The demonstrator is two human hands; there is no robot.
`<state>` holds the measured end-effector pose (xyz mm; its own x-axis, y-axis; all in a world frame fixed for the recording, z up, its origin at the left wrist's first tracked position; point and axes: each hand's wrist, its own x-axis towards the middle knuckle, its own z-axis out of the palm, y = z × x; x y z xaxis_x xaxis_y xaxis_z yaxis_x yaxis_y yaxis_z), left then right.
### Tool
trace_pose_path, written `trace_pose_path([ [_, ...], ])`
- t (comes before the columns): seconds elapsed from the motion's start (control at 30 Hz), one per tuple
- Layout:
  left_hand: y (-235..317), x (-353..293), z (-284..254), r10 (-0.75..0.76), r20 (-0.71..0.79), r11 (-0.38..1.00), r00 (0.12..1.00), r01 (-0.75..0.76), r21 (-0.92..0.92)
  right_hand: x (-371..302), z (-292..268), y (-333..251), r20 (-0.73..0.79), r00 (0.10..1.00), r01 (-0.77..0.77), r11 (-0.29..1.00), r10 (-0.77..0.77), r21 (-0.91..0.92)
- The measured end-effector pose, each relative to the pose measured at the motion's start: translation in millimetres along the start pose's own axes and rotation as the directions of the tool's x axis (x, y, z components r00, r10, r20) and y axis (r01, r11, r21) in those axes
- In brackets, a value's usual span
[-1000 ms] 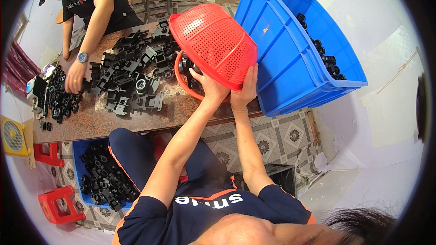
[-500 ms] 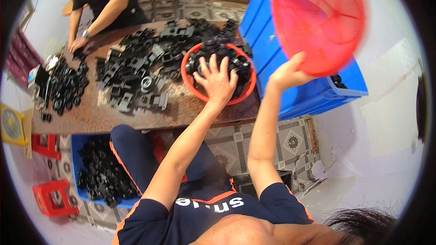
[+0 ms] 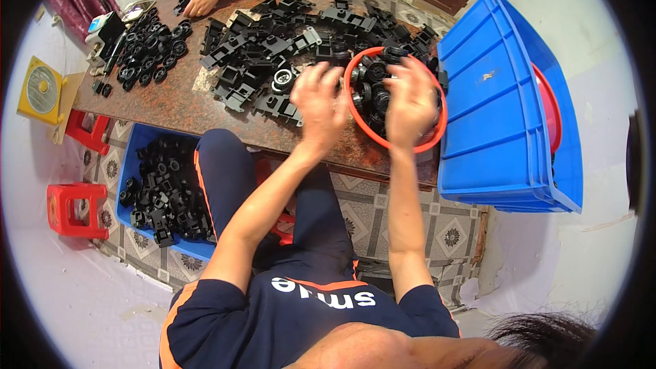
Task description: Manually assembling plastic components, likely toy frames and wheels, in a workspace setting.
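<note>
My right hand [image 3: 411,106], smeared by motion, is over the right part of a round red basket [image 3: 441,119] at the table's edge. Small black wheels [image 3: 372,72] fill the basket; whether this hand touches any is unclear. Just left of the basket, my left hand [image 3: 320,106] hovers with its fingers loosely apart and nothing visible in them. Black plastic frame-like parts [image 3: 256,55] lie in a heap beyond and left of it. Among them sits a wheel with a pale rim [image 3: 282,80].
A large blue bin [image 3: 488,96] stands tilted at the right, with a red mesh basket [image 3: 547,106] inside. Across the table [image 3: 130,106], another person's hand [image 3: 201,1] works near a pile of black wheels [image 3: 152,48]. A blue crate [image 3: 126,171] of black parts and red stools [image 3: 76,210] are lower left.
The red mesh basket has left my right hand and is now in the blue bin. My right hand has come over the wheel basket; my left hand has moved off it to the left.
</note>
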<state>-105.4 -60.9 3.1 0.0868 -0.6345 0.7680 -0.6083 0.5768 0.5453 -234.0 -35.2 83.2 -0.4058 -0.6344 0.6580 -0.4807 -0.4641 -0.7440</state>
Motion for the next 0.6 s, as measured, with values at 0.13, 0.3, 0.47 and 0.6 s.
trace_pose_path([
  [0.13,-63.2,-30.5,-36.2,-0.423,-0.04,0.906,0.905,0.422,-0.041,-35.9,114.1,68.5,0.494,0.869,0.047,0.99,0.024,-0.131],
  [0.3,-96.8,-35.0,-67.2,-0.467,0.188,0.871,0.864,0.412,0.267,-56.8,181.5,83.8,0.745,0.645,0.308,0.835,0.168,-0.455],
  [0.47,-86.1,-27.5,-83.7,-0.299,0.51,0.927,0.807,0.118,0.356,-42.3,173.5,93.8,0.725,0.675,0.186,0.919,0.137,-0.346],
  [0.6,-114.6,-33.1,-67.8,0.036,0.486,0.919,0.873,-0.219,0.327,-38.7,164.0,89.4,0.597,0.796,0.06,0.97,0.095,-0.234],
])
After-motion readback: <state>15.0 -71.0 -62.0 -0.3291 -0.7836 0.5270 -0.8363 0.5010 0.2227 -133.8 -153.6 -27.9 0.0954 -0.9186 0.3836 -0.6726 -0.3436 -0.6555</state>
